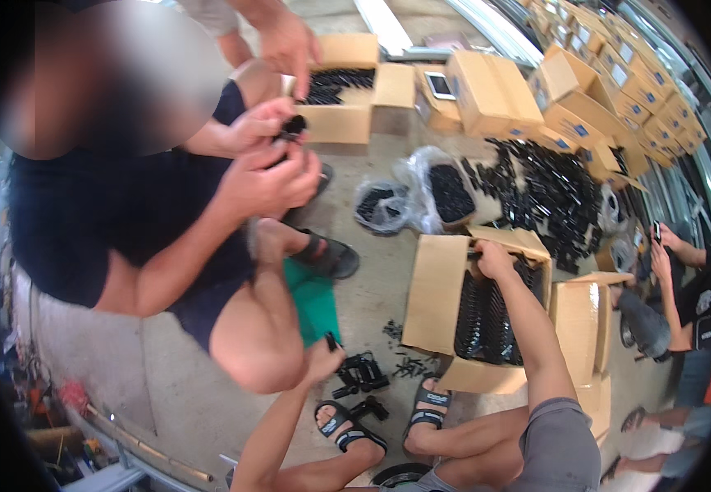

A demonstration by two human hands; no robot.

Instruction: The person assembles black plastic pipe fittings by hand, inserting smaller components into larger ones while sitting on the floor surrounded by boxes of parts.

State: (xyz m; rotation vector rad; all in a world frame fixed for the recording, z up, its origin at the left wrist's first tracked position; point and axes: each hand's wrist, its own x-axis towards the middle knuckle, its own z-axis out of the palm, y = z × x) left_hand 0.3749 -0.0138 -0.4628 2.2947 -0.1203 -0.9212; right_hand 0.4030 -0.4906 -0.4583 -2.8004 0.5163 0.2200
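Two own hands: left hand pinching one small black part, right hand in one open cardboard box of black parts. Two clear plastic bags of black parts. One loose pile of black parts. One phone. Stacked cartons at the rear, too many to count.

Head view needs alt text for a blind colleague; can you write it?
The wearer's right hand reaches into a cardboard box of black parts; the left hand holds a small black part above the concrete floor. A seated person opposite handles another.
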